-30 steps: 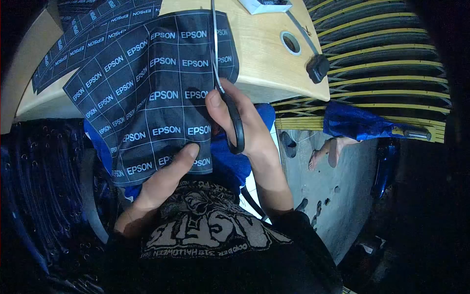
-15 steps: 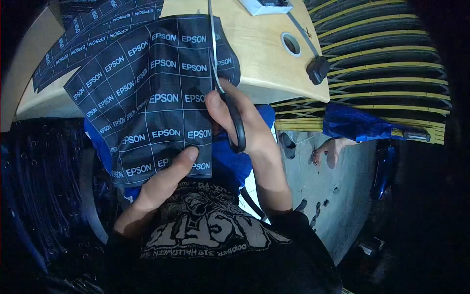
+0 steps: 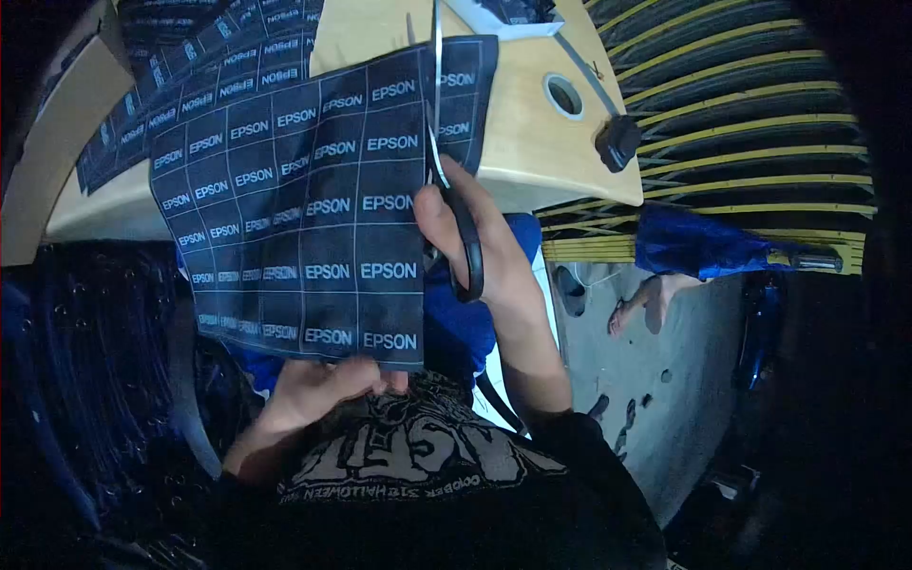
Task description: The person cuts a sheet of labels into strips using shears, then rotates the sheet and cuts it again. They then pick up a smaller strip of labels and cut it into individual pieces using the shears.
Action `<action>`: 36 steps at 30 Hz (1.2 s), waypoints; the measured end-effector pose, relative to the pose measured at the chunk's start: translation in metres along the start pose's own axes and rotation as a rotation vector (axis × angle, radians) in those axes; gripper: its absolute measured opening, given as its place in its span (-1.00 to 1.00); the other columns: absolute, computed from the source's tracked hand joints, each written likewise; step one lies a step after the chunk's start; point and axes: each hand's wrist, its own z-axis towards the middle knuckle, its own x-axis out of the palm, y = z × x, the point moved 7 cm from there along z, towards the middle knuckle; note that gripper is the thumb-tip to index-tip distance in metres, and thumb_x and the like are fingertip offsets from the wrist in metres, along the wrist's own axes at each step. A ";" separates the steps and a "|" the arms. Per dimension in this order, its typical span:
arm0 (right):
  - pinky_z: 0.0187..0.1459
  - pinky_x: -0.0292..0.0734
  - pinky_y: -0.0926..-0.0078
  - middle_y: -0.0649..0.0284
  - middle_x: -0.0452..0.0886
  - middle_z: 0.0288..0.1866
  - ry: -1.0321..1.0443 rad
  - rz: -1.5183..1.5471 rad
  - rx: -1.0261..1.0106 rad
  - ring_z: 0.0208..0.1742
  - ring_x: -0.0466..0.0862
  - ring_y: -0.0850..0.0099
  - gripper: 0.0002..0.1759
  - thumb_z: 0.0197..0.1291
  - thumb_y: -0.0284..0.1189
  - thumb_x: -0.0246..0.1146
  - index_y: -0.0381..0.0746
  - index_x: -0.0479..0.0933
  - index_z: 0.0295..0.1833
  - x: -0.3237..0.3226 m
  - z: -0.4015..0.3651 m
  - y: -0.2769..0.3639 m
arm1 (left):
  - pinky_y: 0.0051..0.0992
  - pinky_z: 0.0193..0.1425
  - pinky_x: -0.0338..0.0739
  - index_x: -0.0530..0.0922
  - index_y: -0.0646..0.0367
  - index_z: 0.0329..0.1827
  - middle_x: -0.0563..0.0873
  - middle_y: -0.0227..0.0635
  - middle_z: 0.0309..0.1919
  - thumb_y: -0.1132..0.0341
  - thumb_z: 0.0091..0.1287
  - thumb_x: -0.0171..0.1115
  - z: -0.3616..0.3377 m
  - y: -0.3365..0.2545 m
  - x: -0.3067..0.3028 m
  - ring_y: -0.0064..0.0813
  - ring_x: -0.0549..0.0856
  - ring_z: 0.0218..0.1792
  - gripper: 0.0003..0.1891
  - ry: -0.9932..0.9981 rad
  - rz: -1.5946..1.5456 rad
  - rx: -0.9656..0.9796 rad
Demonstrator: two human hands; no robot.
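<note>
Right hand [image 3: 510, 285] closed round scissors [image 3: 471, 247], blades straddling printed sheet [image 3: 328, 220] at tabletop [image 3: 532, 142] edge; left hand [image 3: 309, 396] half-curled at sheet's near edge, grip unclear. Sheet looks light, floppy; pinch beside cut, keep taut.

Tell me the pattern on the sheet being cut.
Dark sheet: white EPSON lettering inside a thin grid; head view.

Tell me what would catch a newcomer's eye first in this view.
Probably the big dark sheet repeating EPSON in pale letters, at the near edge of the wooden table. Next, the scissors in the right hand, blades at the sheet's right part. To the table's right, yellow slats stand out against the dark.
</note>
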 end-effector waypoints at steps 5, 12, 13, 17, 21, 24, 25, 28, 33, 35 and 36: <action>-0.35 0.31 0.72 0.37 0.46 -0.38 0.030 -0.027 0.023 -0.39 0.39 0.66 -0.53 0.18 -0.16 0.23 -0.35 0.42 -0.01 -0.005 0.009 -0.001 | -0.55 -0.40 0.54 0.48 0.33 0.04 0.65 -0.23 -0.37 0.41 0.19 0.26 -0.011 -0.074 0.035 -0.54 0.61 -0.46 -0.64 0.303 0.574 -0.163; -0.24 0.37 0.66 0.30 0.51 -0.28 0.048 0.070 0.013 -0.29 0.44 0.61 -0.51 0.18 -0.19 0.24 -0.37 0.40 0.04 -0.006 0.011 0.004 | -0.43 -0.04 0.49 0.45 0.13 0.13 0.60 -0.14 -0.03 0.13 0.10 0.35 0.097 -0.206 0.014 -0.34 0.61 -0.07 -0.45 -0.203 1.661 0.909; -0.24 0.37 0.66 0.30 0.51 -0.28 0.046 0.076 0.000 -0.29 0.44 0.61 -0.51 0.18 -0.19 0.24 -0.37 0.40 0.04 -0.008 0.010 0.006 | -0.43 0.23 0.33 0.39 0.22 0.18 0.51 -0.16 0.11 0.26 0.10 0.34 0.117 -0.201 0.003 -0.38 0.49 0.14 -0.43 -0.238 1.709 0.512; -0.24 0.38 0.63 0.32 0.48 -0.32 0.041 -0.065 -0.010 -0.31 0.43 0.59 -0.49 0.16 -0.18 0.26 -0.36 0.39 0.04 -0.017 0.003 0.019 | -0.53 -0.03 0.44 0.52 0.26 -0.01 0.64 -0.37 -0.20 0.27 0.15 0.32 0.150 -0.179 -0.004 -0.62 0.56 -0.17 -0.61 0.081 1.343 0.113; -0.23 0.40 0.59 0.24 0.49 -0.34 0.092 -0.261 -0.067 -0.32 0.48 0.52 -0.47 0.13 -0.17 0.27 -0.36 0.38 0.03 -0.019 -0.004 0.030 | -0.58 -0.56 0.22 0.63 0.23 -0.40 0.51 -0.53 -0.68 0.13 0.13 0.34 0.144 -0.175 -0.001 -0.74 0.36 -0.61 -0.71 0.185 1.275 0.137; -0.17 0.44 0.52 0.10 0.55 -0.28 0.185 -0.234 -0.069 -0.22 0.58 0.38 -0.39 0.07 -0.12 0.31 -0.37 0.35 0.05 -0.015 -0.017 0.042 | -0.60 -0.60 0.16 0.63 0.25 -0.45 0.49 -0.55 -0.70 0.15 0.14 0.33 0.130 -0.182 0.014 -0.73 0.35 -0.66 -0.72 0.212 1.293 0.129; -0.17 0.44 0.52 0.10 0.55 -0.28 0.186 -0.233 -0.069 -0.22 0.58 0.38 -0.39 0.07 -0.12 0.31 -0.37 0.35 0.05 -0.016 -0.018 0.044 | -0.62 -0.59 0.19 0.63 0.26 -0.47 0.51 -0.54 -0.70 0.17 0.14 0.33 0.125 -0.182 0.018 -0.73 0.38 -0.66 -0.72 0.210 1.275 0.096; -0.11 0.44 0.42 0.08 0.54 -0.22 0.323 -0.173 -0.017 -0.15 0.57 0.28 -0.32 0.04 -0.07 0.31 -0.37 0.31 0.08 -0.009 -0.026 0.046 | -0.67 -0.57 0.32 0.64 0.28 -0.47 0.59 -0.46 -0.68 0.24 0.10 0.36 0.115 -0.188 0.029 -0.72 0.48 -0.66 -0.77 0.119 1.232 0.104; -0.09 0.44 0.42 0.07 0.54 -0.19 0.374 -0.119 -0.058 -0.11 0.56 0.32 -0.30 0.06 -0.05 0.30 -0.37 0.29 0.11 0.001 -0.028 0.052 | -0.73 -0.50 0.45 0.65 0.30 -0.43 0.67 -0.36 -0.61 0.37 0.07 0.37 0.102 -0.191 0.031 -0.71 0.59 -0.63 -0.85 0.052 1.079 0.162; -0.08 0.44 0.43 0.07 0.54 -0.18 0.376 -0.037 -0.026 -0.10 0.56 0.33 -0.30 0.06 -0.06 0.30 -0.37 0.29 0.11 0.006 -0.029 0.055 | -0.74 -0.49 0.47 0.65 0.32 -0.42 0.68 -0.34 -0.59 0.39 0.07 0.37 0.100 -0.191 0.031 -0.69 0.60 -0.61 -0.86 0.014 1.082 0.095; -0.08 0.44 0.44 0.08 0.55 -0.18 0.346 -0.018 -0.066 -0.11 0.56 0.34 -0.29 0.05 -0.05 0.30 -0.37 0.29 0.11 0.008 -0.029 0.059 | -0.74 -0.49 0.47 0.65 0.32 -0.41 0.68 -0.33 -0.58 0.40 0.07 0.36 0.098 -0.191 0.031 -0.69 0.60 -0.61 -0.86 0.018 1.056 0.119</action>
